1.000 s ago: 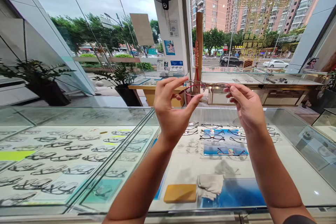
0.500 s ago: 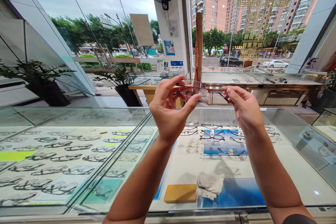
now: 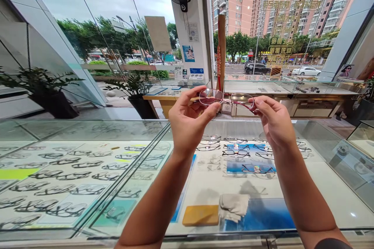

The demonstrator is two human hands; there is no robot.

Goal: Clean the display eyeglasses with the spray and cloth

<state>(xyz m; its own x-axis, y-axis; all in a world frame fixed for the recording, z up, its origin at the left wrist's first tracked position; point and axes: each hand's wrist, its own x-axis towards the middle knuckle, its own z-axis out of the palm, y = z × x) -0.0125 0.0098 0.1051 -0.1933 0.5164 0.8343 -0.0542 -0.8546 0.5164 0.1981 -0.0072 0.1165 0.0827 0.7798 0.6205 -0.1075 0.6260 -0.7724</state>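
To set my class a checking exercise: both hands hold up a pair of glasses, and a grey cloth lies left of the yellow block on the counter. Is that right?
Not quite: the head view shows the grey cloth to the right of the yellow block on the counter. The left hand and right hand do hold up the glasses.

Looks like glossy metal on the held glasses, smooth reflective glass across the tabletop, matt, rumpled fabric in the grey cloth
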